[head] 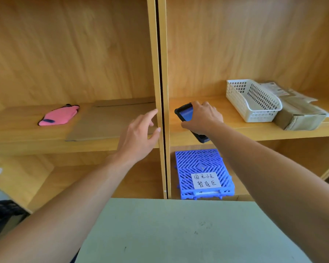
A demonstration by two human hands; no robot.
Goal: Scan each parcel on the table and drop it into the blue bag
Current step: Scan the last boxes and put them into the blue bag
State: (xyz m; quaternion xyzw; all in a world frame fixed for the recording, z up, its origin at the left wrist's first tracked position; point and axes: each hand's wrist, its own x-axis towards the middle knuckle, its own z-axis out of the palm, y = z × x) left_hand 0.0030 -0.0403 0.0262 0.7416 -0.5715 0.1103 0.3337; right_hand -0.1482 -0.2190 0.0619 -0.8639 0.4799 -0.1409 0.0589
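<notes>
The handwritten note (205,180) on the blue grid (198,162) reads "国光小区 暂存区". Your right hand (202,118) wraps its fingers (198,106) round the scanner (185,113), hiding its middle. Your left hand (139,137) is spread, holding nothing. The parcels (300,112) lie on the shelf (235,130) beside the white basket (258,114), their labels blurred.

I have both bare forearms stretched forward from the lower corners, converging toward the middle. My left hand (139,137) shows its back to me, fingers straight and relaxed, index leading and thumb spread apart. My right hand (201,118) sits knuckles-up, fingers and thumb curled round a dark handheld scanner (185,113), wrist bent slightly inward
</notes>
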